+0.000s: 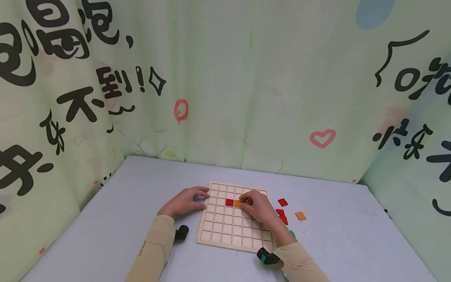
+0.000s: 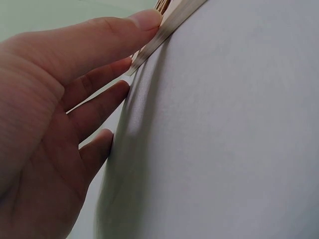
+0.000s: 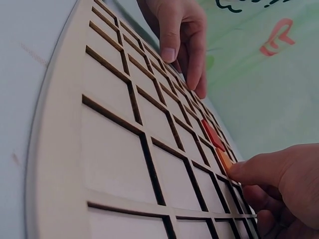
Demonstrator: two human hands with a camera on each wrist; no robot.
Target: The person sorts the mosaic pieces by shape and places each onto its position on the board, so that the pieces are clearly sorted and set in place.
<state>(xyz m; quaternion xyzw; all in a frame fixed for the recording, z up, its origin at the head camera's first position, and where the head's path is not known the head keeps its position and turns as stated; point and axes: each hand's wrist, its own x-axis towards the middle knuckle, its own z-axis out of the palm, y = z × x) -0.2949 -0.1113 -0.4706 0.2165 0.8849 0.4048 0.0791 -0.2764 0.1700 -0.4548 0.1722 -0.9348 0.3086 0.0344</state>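
Observation:
A pale wooden grid board lies on the table with a red square tile in one cell. Directly right of it is an orange square tile, with my right hand pinching its right side. The right wrist view shows the thumb against the orange tile; the other fingertips are partly hidden. My left hand rests at the board's left edge, thumb and fingers spread. In the left wrist view, the left thumb touches the board's rim.
Right of the board lie several loose red tiles, another orange tile and a green piece partly behind the right forearm. A printed curtain encloses the white table at the back and sides.

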